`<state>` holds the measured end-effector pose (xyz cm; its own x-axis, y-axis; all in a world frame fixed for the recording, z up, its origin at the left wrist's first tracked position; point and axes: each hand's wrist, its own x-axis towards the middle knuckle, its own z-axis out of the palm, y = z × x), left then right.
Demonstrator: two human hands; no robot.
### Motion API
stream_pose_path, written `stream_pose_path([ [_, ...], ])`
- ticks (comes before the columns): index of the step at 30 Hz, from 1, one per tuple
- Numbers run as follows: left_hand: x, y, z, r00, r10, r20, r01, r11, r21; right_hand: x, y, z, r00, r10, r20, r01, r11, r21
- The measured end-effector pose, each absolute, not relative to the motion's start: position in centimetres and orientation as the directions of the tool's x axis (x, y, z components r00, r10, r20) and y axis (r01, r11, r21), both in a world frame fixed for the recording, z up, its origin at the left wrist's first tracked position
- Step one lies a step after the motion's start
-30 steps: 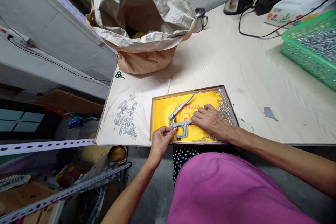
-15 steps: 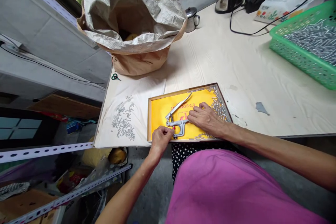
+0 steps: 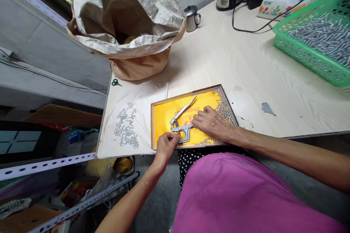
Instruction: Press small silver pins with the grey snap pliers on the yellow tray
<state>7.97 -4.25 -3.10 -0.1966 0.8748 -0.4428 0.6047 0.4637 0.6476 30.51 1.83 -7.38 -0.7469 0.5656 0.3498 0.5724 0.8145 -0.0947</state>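
tool: the grey hand press (image 3: 181, 129) is seen lying in the shallow tray (image 3: 152, 123), on the yellow lining (image 3: 164, 113), its lever (image 3: 183, 110) raised, with a dark spring (image 3: 176, 123) exposed beneath.

left hand (image 3: 166, 145): fingertips are drawn into a narrow pinch at the press's mouth, close to a red part (image 3: 178, 134); whether a small piece is held cannot be told.

right hand (image 3: 209, 122): fingers are curled at the frame's free end; whether it is gripped or merely touched cannot be told.

step, as judged: fine work at the mouth seems to be in hand. the frame is best steadied from the right, so that the mouth is not shifted. any piece should be set square, and fingertips withdrawn before the lever is pressed. the loose metal pins (image 3: 224, 111), heaped along the tray's right side, are best not let under the frame, as rocking could be caused. the pins on the white cloth (image 3: 144, 116) are best left undisturbed.
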Motion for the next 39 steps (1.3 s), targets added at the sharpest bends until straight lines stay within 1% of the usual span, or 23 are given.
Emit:
stream_pose_path([
  [4, 8.7, -4.9, -2.7, -0.198, 0.930, -0.308, 0.695, 0.355, 0.626, 30.5, 1.6, -7.1, -0.726, 0.551, 0.412, 0.568, 0.818, -0.093],
  [6, 8.9, -5.4, -2.6, -0.181, 0.955, -0.236, 0.715, 0.293, 0.635, 30.4, 1.4, -6.8, -0.709, 0.543, 0.450, 0.566, 0.819, -0.096],
  [10, 8.6, -6.4, -2.7, -0.137, 0.982, -0.127, 0.709, 0.187, 0.680, 30.4, 1.1, -6.0, -0.685, 0.511, 0.520, 0.561, 0.825, -0.071],
  [14, 8.3, -6.6, -3.1, -0.185, 0.979, -0.090, 0.657, 0.191, 0.729, 30.4, 1.0, -5.7, -0.663, 0.489, 0.567, 0.575, 0.817, -0.032],
  [20, 8.1, -5.9, -3.3, -0.244, 0.959, -0.146, 0.613, 0.269, 0.743, 30.3, 1.0, -5.9, -0.658, 0.515, 0.550, 0.614, 0.789, -0.004],
  [25, 7.6, -5.0, -3.4, -0.233, 0.934, -0.270, 0.582, 0.356, 0.731, 30.3, 1.1, -6.0, -0.660, 0.511, 0.551, 0.608, 0.794, -0.008],
  [28, 7.2, -4.5, -3.4, -0.220, 0.907, -0.358, 0.575, 0.417, 0.703, 30.3, 1.3, -6.3, -0.654, 0.530, 0.541, 0.617, 0.787, -0.025],
  [32, 6.7, -4.0, -3.4, -0.184, 0.867, -0.464, 0.605, 0.471, 0.641, 30.2, 1.3, -7.0, -0.687, 0.575, 0.444, 0.607, 0.790, -0.085],
  [36, 6.5, -3.9, -3.4, -0.169, 0.861, -0.480, 0.626, 0.470, 0.622, 30.2, 1.5, -7.6, -0.705, 0.641, 0.304, 0.621, 0.765, -0.171],
  [39, 6.6, -3.8, -3.5, -0.161, 0.863, -0.479, 0.614, 0.468, 0.635, 30.7, 2.3, -7.3, -0.699, 0.667, 0.258, 0.610, 0.744, -0.272],
])
